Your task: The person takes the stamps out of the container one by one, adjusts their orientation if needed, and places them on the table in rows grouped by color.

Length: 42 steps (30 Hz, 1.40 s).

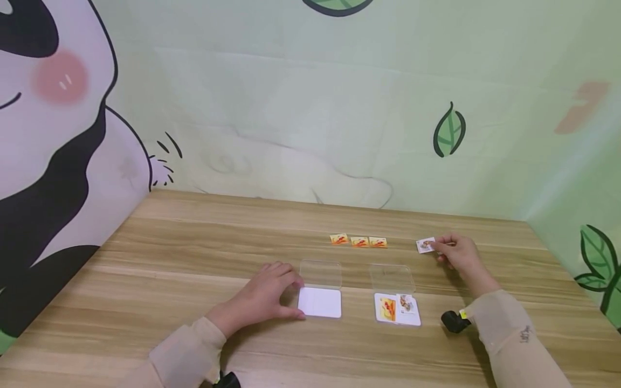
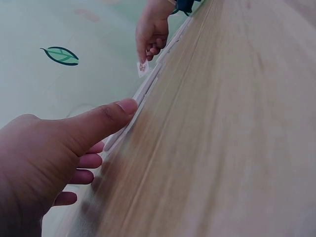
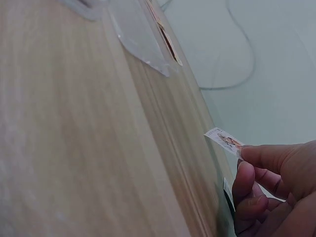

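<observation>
My right hand (image 1: 458, 256) pinches a small white picture stamp (image 1: 426, 245) between thumb and finger, above the back right of the table. In the right wrist view the stamp (image 3: 225, 140) shows a small printed picture. My left hand (image 1: 264, 293) rests beside a flat white case (image 1: 320, 303), its thumb and index finger touching the left edge. The case's clear lid (image 1: 321, 274) lies folded back. Right of it lies a second open case (image 1: 406, 319), holding an orange-yellow stamp (image 1: 387, 309) and a white picture stamp (image 1: 406, 303).
Three orange-yellow stamps (image 1: 359, 242) lie in a row at the back of the wooden table (image 1: 194, 237). A second clear lid (image 1: 392, 278) is spread behind the right case. A pale thing (image 3: 228, 195), partly hidden, is below my right fingers. Printed walls (image 1: 291, 108) border the table.
</observation>
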### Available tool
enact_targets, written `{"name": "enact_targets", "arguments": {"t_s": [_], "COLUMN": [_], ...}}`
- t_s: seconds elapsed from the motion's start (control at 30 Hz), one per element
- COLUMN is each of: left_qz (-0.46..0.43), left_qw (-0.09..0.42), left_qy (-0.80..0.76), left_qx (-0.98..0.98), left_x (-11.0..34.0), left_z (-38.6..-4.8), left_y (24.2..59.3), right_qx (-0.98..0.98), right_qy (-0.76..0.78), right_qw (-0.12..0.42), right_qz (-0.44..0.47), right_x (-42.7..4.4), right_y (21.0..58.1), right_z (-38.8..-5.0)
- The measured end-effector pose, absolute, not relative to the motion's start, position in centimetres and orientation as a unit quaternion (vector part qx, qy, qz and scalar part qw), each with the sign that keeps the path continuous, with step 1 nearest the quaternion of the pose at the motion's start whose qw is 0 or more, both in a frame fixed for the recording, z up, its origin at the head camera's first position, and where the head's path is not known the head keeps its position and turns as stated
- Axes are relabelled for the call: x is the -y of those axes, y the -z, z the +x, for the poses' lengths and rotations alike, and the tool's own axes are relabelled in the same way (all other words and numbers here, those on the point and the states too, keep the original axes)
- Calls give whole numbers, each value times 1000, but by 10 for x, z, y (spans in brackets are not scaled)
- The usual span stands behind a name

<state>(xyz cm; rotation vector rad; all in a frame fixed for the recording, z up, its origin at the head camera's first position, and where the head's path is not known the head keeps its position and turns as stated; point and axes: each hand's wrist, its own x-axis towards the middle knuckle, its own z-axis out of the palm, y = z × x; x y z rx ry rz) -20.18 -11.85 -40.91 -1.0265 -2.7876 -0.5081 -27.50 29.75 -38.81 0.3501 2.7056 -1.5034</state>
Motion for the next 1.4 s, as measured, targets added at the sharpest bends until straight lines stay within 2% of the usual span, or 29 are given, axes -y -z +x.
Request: {"name": "enact_targets", "arguments": {"t_s": [0.83,1.4], "left_qz": [-340,-338], "left_qw": [59,54], "left_qy": [172,174], "left_qx": [923,923], "left_x": [117,120], "left_z": [-202,-201], "left_y": [410,409], "right_qx": [-925,-931], "right_qy": [353,341], "right_qw": [0,6], "right_qz": [142,132], "right_x": [-300,-297], "right_y": [391,389], "right_z": [-276,-273]}}
